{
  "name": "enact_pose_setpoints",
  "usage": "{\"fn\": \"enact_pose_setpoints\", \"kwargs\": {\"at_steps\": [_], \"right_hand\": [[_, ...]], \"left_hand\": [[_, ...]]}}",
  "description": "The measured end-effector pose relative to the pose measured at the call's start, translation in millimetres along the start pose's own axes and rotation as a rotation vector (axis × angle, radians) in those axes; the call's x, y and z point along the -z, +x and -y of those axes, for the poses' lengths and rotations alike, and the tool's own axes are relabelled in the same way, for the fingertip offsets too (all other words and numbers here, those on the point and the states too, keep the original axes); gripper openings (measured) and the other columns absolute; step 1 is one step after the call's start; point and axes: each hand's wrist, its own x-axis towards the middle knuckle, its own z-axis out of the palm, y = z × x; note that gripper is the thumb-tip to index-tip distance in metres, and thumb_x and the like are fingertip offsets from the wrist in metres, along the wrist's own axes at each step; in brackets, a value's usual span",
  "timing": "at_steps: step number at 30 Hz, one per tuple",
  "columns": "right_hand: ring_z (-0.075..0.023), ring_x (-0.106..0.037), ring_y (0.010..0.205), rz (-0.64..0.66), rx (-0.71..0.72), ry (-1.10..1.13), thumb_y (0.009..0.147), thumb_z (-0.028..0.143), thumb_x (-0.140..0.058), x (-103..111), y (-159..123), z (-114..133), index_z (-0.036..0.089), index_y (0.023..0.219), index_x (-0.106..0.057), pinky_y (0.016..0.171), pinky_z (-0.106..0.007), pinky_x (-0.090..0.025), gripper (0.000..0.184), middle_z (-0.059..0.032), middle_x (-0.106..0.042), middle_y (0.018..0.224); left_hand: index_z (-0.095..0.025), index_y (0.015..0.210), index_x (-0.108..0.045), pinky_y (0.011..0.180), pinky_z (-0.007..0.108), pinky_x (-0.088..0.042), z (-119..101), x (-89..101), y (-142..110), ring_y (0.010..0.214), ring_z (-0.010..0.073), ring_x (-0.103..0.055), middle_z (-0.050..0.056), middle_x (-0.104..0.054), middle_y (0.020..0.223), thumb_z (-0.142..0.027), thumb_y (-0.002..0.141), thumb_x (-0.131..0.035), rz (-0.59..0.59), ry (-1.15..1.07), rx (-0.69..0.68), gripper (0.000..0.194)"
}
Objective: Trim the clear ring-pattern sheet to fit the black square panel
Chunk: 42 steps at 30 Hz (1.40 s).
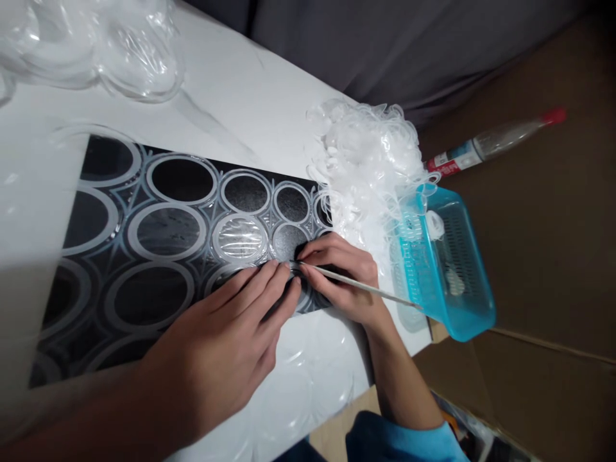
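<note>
A clear plastic sheet with rows of round rings (167, 231) lies over a black rectangular backing (144, 292) on the white table. My left hand (226, 340) rests on it, fingers stretched out and pressed down near a ring at the right part. Close by, my right hand (344, 273) pinches a thin, pale, stick-like tool (359, 283) between thumb and fingers. The tool's tip meets the sheet beside my left fingertips, where fingers partly hide the ring. Its other end reaches right, toward the blue basket. I cannot make out the exact kind of tool.
A pile of thin clear plastic rings (370, 160) lies beyond my right hand. The blue plastic basket (469, 263) stands at the table's right edge with small white pieces inside. A bottle with a red cap (505, 138) lies behind it. Clear round plastic pieces (139, 54) sit far left.
</note>
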Motion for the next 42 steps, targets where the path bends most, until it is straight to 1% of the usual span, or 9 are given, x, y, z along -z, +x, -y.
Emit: {"fn": "enact_pose_setpoints", "kwargs": {"at_steps": [5, 8, 16, 22, 28, 34, 42], "right_hand": [[-0.0231, -0.078, 0.099, 0.003, -0.008, 0.017, 0.103, 0.019, -0.076, 0.0, 0.7, -0.2, 0.023, 0.098, -0.080, 0.092, -0.042, -0.062, 0.007, -0.0071, -0.082, 0.105], [-0.0233, -0.077, 0.099, 0.010, -0.001, 0.015, 0.103, 0.018, -0.076, 0.1, 0.5, -0.4, 0.023, 0.099, -0.080, 0.092, -0.042, -0.062, 0.007, -0.0073, -0.081, 0.105], [-0.0231, -0.077, 0.101, 0.023, 0.019, 0.011, 0.102, 0.015, -0.076, 0.6, 0.0, -0.3, 0.022, 0.100, -0.079, 0.092, -0.042, -0.061, 0.008, -0.0075, -0.080, 0.108], [-0.0223, -0.076, 0.101, 0.020, 0.023, 0.002, 0.103, 0.016, -0.076, 0.0, 0.1, -0.6, 0.022, 0.100, -0.079, 0.091, -0.041, -0.061, 0.008, -0.0073, -0.080, 0.108], [-0.0219, -0.075, 0.099, 0.022, -0.004, 0.035, 0.104, 0.018, -0.074, -0.7, 1.1, -1.0, 0.022, 0.100, -0.078, 0.093, -0.042, -0.061, 0.007, -0.0064, -0.080, 0.104], [-0.0223, -0.075, 0.100, 0.023, -0.005, 0.023, 0.106, 0.022, -0.072, -0.6, 2.1, 0.1, 0.023, 0.099, -0.077, 0.094, -0.042, -0.061, 0.009, -0.0067, -0.080, 0.104], [-0.0210, -0.076, 0.099, -0.009, -0.015, 0.048, 0.104, 0.020, -0.074, -1.4, 1.9, 2.8, 0.022, 0.098, -0.078, 0.092, -0.039, -0.061, 0.008, -0.0067, -0.080, 0.104]], "left_hand": [[-0.002, 0.162, -0.054, 0.132, 0.055, -0.037, 0.5, 0.6, 2.3, 0.158, 0.0404, -0.051, 0.025, -0.055, 0.168, -0.033, 0.110, -0.052, -0.004, 0.024, -0.009, 0.061], [-0.003, 0.161, -0.056, 0.132, 0.055, -0.036, 0.6, 1.0, 3.4, 0.156, 0.0399, -0.053, 0.024, -0.057, 0.166, -0.035, 0.110, -0.052, -0.002, 0.029, -0.007, 0.061], [-0.002, 0.161, -0.057, 0.132, 0.054, -0.036, 0.7, 0.9, 2.9, 0.156, 0.0398, -0.052, 0.025, -0.057, 0.165, -0.034, 0.109, -0.055, -0.021, 0.012, 0.001, 0.061], [-0.003, 0.162, -0.055, 0.133, 0.053, -0.033, 0.5, 0.4, 2.1, 0.158, 0.0392, -0.050, 0.024, -0.056, 0.167, -0.034, 0.109, -0.055, -0.005, 0.007, 0.006, 0.062], [-0.005, 0.160, -0.057, 0.128, 0.052, -0.038, 0.8, 1.5, 2.5, 0.155, 0.0380, -0.054, 0.023, -0.058, 0.165, -0.032, 0.110, -0.052, -0.023, 0.003, 0.021, 0.057], [-0.009, 0.158, -0.059, 0.127, 0.050, -0.039, 2.0, 4.2, 4.1, 0.153, 0.0354, -0.055, 0.020, -0.060, 0.163, -0.032, 0.111, -0.053, -0.036, 0.000, 0.024, 0.053], [-0.007, 0.157, -0.060, 0.125, 0.050, -0.044, 4.0, 7.3, 6.2, 0.151, 0.0346, -0.056, 0.020, -0.062, 0.162, -0.028, 0.111, -0.053, -0.044, -0.012, 0.003, 0.051]]}}
